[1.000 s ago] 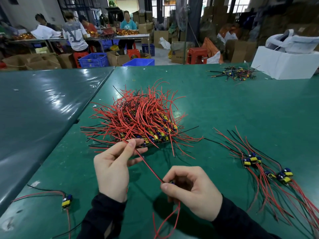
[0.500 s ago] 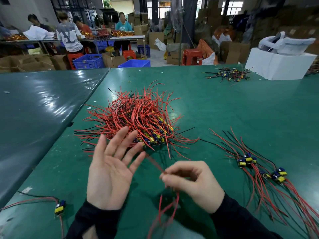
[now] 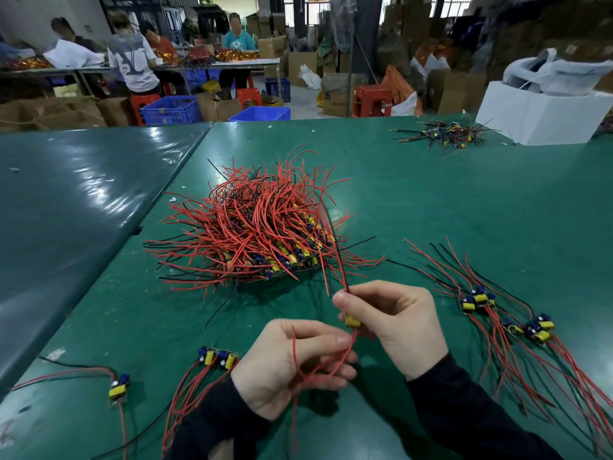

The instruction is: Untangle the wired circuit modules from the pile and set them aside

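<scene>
The right hand (image 3: 394,323) pinches one wired module (image 3: 352,321) between thumb and curled fingers, its yellow component just showing below the thumb, with a red and a black lead rising from the grip toward the pile (image 3: 262,234). The left hand (image 3: 292,363) holds the module's lower red leads (image 3: 318,370) in loosely curled fingers, thumb pressed against them. To do this step well, in my judgement, keep the board gripped firmly, run the leads straight through the left fingers, and lift the upper leads clear of the pile slowly so no neighbouring wire snags. Finished modules lie in a sorted group (image 3: 497,313) to the right on the green table (image 3: 464,210), with a few more (image 3: 217,356) near the left hand. As for containers, a white box (image 3: 537,114) at the far right corner holds white wrapped material, exact contents unclear; two blue crates (image 3: 172,109) stand on the floor beyond, contents not visible.
</scene>
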